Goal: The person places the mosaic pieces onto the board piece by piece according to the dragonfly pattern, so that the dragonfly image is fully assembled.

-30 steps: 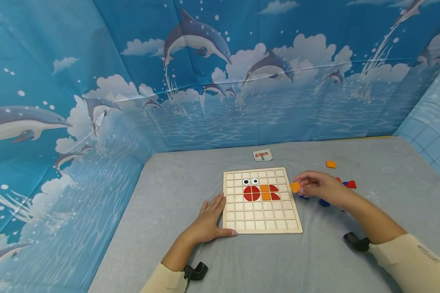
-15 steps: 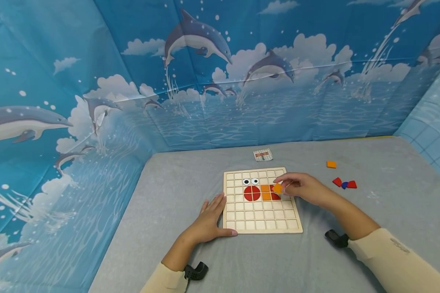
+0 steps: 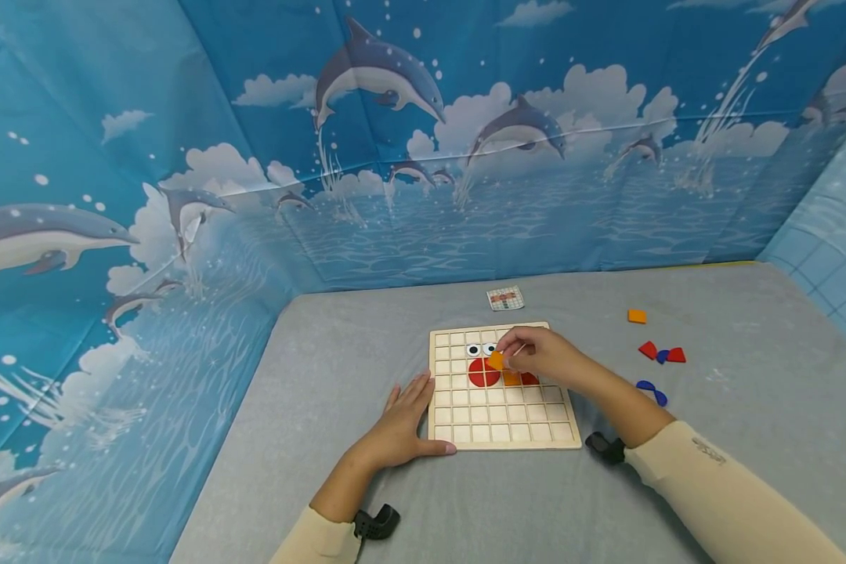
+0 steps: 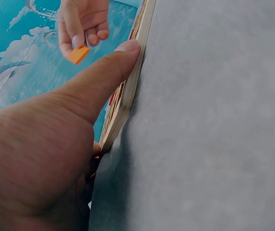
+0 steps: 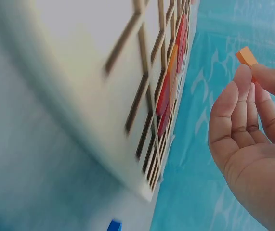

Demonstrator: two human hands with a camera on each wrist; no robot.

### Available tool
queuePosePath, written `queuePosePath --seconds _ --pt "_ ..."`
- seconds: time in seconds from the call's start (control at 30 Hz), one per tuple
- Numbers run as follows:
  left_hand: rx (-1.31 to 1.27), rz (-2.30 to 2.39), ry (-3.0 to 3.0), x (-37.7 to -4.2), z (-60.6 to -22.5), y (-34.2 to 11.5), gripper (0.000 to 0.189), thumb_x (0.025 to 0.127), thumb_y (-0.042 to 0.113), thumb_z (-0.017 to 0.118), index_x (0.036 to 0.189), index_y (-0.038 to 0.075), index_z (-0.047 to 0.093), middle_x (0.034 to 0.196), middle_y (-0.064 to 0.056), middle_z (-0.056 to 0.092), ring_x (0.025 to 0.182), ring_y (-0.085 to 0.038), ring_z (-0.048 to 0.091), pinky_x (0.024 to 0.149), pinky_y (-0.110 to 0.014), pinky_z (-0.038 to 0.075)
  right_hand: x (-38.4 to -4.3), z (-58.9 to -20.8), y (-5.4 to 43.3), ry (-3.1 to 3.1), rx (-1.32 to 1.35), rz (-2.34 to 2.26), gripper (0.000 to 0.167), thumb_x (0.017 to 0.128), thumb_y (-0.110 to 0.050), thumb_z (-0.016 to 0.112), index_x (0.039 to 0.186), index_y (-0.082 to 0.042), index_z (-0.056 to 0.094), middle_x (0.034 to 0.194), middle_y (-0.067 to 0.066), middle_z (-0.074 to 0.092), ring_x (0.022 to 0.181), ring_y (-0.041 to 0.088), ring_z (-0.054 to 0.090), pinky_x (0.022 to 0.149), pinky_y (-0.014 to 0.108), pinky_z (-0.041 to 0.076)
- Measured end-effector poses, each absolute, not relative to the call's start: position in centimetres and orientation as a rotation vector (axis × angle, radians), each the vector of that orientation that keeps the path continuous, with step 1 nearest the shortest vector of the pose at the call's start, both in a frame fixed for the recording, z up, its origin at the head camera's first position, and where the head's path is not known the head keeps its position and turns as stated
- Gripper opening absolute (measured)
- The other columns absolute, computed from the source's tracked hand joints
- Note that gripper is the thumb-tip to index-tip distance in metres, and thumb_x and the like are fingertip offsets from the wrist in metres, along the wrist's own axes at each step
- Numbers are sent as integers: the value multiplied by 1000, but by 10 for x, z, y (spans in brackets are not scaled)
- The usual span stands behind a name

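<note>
In the head view a wooden grid board [image 3: 465,415] lies on the grey cloth. My left hand [image 3: 398,435] rests at its near left corner, fingers along the left side and thumb on the front edge. My right hand [image 3: 546,356] pinches an orange square tile [image 3: 495,360] by its edge, held above the board in the right wrist view. Under it, red pieces [image 3: 482,376] form a disc, with two eye pieces [image 3: 473,349] just behind. An orange piece [image 3: 511,379] and a red piece [image 3: 529,379] show partly beneath my right hand.
A small pattern card [image 3: 505,298] lies behind the board. Off to the right are a loose orange tile [image 3: 637,316], red pieces [image 3: 676,355] with a small blue one [image 3: 663,356] between them, and blue pieces [image 3: 646,385] close to my right forearm.
My right hand has carried the orange tile leftward from beyond the board's right edge to over the red disc. Blue pieces at the right have come into sight. My left hand has stayed put.
</note>
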State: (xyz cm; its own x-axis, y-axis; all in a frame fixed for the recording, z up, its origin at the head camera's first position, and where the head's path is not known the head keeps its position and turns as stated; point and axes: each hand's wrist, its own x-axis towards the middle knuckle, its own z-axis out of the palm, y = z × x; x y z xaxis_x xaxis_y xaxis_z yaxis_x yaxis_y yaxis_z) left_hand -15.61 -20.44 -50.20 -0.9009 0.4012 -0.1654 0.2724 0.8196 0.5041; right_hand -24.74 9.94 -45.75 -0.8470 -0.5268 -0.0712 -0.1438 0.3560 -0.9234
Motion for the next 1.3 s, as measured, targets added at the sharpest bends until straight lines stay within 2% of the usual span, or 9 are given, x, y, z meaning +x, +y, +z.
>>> queuePosePath --seconds 0.17,0.6,0.83,1.03,1.3 --pt "512 700 2737 -157 -502 -204 117 79 65 76 163 9 17 172 -2 8 160 -20 6 128 -54 -1 -251 -457 83 2278 -582 -1457 19 95 -7 65 114 -5 69 101 13 66 91 28 66 84 36 58" --pt "522 698 2729 -154 -497 -204 116 80 64 76 163 8 16 172 -3 8 160 -20 7 128 -54 0 -261 -462 49 2360 -593 -1343 14 94 -5 65 107 -9 71 97 7 69 84 17 64 77 30 56" --pt "526 687 2735 -155 -499 -205 117 81 65 75 163 9 14 172 -3 8 160 -20 7 128 -54 1 -264 -464 39 2412 -579 -1264 12 95 -7 65 104 -13 72 95 5 69 83 16 64 73 30 55" --pt "533 692 2734 -156 -499 -205 117 80 65 75 163 9 14 172 -3 8 160 -20 6 128 -55 1 -268 -463 32 2437 -591 -1221 11 96 -8 65 103 -11 72 94 4 70 82 15 66 72 30 56" --pt "535 697 2731 -156 -498 -206 117 81 65 74 163 9 14 172 -4 8 160 -20 6 128 -55 1 -273 -463 24 2443 -564 -1196 11 95 -9 65 102 -11 73 91 4 70 77 21 64 66 30 53"
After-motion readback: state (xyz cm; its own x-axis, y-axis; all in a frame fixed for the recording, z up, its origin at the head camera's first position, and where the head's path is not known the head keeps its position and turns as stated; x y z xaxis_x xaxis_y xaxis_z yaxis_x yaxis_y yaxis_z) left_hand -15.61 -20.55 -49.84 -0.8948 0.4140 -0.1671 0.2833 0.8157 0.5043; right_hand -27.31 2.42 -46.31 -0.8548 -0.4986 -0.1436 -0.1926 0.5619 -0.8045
